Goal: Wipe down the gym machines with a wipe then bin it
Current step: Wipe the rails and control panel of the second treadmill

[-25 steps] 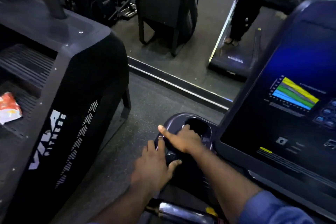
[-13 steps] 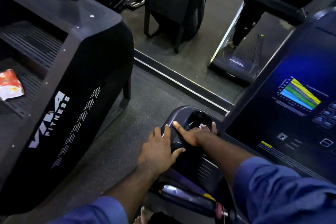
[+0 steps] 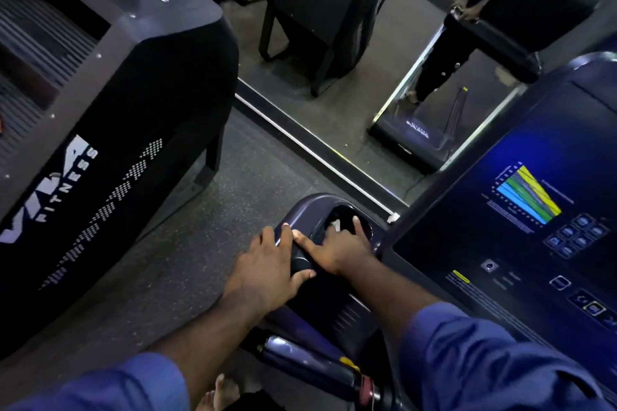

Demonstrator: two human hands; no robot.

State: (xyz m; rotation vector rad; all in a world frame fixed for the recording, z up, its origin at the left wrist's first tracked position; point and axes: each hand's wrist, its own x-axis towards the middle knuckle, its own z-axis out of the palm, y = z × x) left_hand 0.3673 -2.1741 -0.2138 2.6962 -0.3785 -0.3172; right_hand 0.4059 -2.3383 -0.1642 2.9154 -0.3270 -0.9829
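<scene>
My right hand (image 3: 337,248) presses a white wipe (image 3: 335,224) into the cup holder (image 3: 362,225) on the dark side tray (image 3: 300,210) of the treadmill console. Only a small corner of the wipe shows past my fingers. My left hand (image 3: 270,272) lies flat on the tray's left rim, fingers spread, beside the right hand and holding nothing. The console panel (image 3: 521,210) with a coloured chart rises on the right.
A large black machine (image 3: 110,130) marked FITNESS stands close on the left, with a strip of rubber floor (image 3: 213,230) between. A wall mirror (image 3: 350,53) ahead reflects a person on a treadmill. A chrome handlebar (image 3: 300,360) sits below my arms.
My right hand has slid forward from the tray's rim down into the cup holder with the wipe. My left hand stayed on the rim. The camera moved closer and lower.
</scene>
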